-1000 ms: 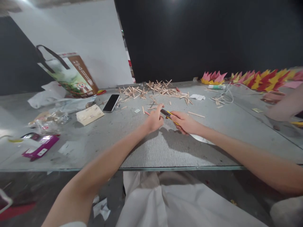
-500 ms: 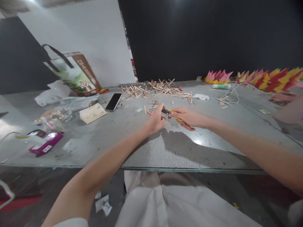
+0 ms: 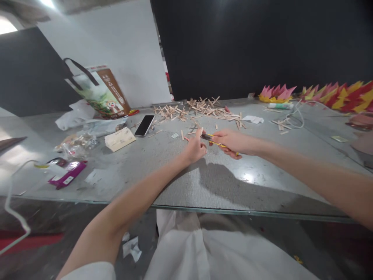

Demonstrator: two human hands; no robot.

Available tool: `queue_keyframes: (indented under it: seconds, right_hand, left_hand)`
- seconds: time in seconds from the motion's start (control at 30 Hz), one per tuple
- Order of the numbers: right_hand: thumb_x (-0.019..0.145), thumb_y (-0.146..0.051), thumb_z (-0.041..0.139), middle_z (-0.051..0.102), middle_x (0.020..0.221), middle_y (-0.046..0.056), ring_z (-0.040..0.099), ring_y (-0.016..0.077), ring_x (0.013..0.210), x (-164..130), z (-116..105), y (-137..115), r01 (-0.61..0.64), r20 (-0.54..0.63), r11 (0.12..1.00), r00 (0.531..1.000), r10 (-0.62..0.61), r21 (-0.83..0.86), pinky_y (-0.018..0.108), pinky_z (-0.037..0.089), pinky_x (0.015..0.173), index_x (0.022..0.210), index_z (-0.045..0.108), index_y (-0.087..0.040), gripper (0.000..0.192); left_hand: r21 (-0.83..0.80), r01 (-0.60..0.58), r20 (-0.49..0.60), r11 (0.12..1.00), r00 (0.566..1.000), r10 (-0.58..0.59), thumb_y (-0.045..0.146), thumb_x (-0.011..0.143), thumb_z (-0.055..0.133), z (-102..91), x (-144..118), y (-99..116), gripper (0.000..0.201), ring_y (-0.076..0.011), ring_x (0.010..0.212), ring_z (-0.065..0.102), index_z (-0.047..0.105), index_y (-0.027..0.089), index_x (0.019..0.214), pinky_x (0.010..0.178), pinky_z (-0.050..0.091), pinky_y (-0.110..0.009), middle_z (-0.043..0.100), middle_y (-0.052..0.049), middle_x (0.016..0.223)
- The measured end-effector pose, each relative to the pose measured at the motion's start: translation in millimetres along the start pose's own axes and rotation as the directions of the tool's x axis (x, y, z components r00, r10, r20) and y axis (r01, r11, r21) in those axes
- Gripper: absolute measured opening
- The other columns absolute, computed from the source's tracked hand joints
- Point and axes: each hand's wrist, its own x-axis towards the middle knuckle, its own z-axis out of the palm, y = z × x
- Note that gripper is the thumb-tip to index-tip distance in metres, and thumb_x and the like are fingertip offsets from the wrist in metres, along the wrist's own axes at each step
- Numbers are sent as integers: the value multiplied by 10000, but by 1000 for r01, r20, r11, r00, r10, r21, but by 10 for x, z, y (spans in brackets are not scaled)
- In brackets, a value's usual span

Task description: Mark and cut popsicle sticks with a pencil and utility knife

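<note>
I see my right hand [image 3: 233, 142] closed around a yellow utility knife [image 3: 214, 140], its dark tip pointing toward my left hand [image 3: 196, 147]. My left hand is curled, fingers pinching a small wooden stick [image 3: 201, 131] right at the knife's tip; the stick is mostly hidden, so I cannot tell how firmly it is held. Both hands hover just above the grey surface [image 3: 175, 175]. Beyond the knife lies a pile of wooden sticks [image 3: 204, 109]. Left of the knife rests a phone [image 3: 145, 125], and farther left a printed bag [image 3: 100, 93].
</note>
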Motion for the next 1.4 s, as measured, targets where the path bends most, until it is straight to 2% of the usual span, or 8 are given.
queue_keyframes:
  seconds: [0.13,0.27,0.43,0.53,0.83,1.0,1.17,1.4]
  right_hand:
    - [1109,-424,493,423,451,-80,398,109,272,13,200,52,19,-58,999,998,-16,36,222,309,254,852,473,-248,312]
    - [1127,-444,463,430,437,-91,421,116,258,48,424,202,54,-158,996,987,-42,71,208,292,242,900,463,-252,297]
    - [1108,-366,483,420,451,-72,376,112,276,32,188,18,-29,-61,1000,998,30,13,235,307,255,859,486,-247,276]
    - [1086,-360,533,406,453,-66,358,112,292,11,63,-106,-50,-22,999,998,50,15,246,292,271,860,530,-240,256]
    - [1149,-271,331,423,440,-97,472,133,292,-13,538,157,1,-188,1000,982,2,18,207,334,272,943,430,-249,230]
    - [1146,-282,366,403,446,-91,401,114,282,-24,301,11,-64,-79,998,995,64,8,209,304,281,909,456,-241,257]
    - [1127,-284,435,412,507,-77,359,86,328,-40,83,-169,-133,16,984,991,132,117,201,288,315,900,503,-223,245]
    - [1157,-243,301,428,450,-86,436,117,287,-13,433,-2,-65,-125,998,990,65,8,213,313,315,898,417,-242,284]
  left_hand:
    - [-85,16,-12,996,1000,-17,23,782,566,11,1,-31,587,-165,616,661,496,192,1340,662,549,-303,671,16,768]
    - [-58,17,-9,998,1000,-17,19,765,602,-4,8,-44,593,-159,641,675,490,185,1323,668,553,-291,693,16,788]
    - [-81,27,14,996,1000,-26,35,789,608,9,7,-44,574,-154,589,656,495,177,1333,648,554,-290,642,39,715]
    - [-87,12,0,996,1000,-12,41,769,591,20,3,-55,586,-140,557,638,487,180,1329,608,548,-277,684,11,784]
    - [-176,10,18,984,1000,-7,72,761,613,5,-5,-41,549,-181,619,734,482,209,1275,609,543,-275,696,37,740]
    - [-161,45,46,986,998,-38,41,746,592,-1,-5,6,578,-156,561,695,460,210,1283,586,542,-274,705,37,775]
    - [-103,25,-11,994,1000,-26,10,722,595,15,-11,11,542,-133,541,648,494,208,1216,613,538,-278,672,55,742]
    - [-254,88,56,963,995,-77,32,702,574,15,-10,-17,585,-172,601,717,448,218,1243,575,560,-273,679,53,753]
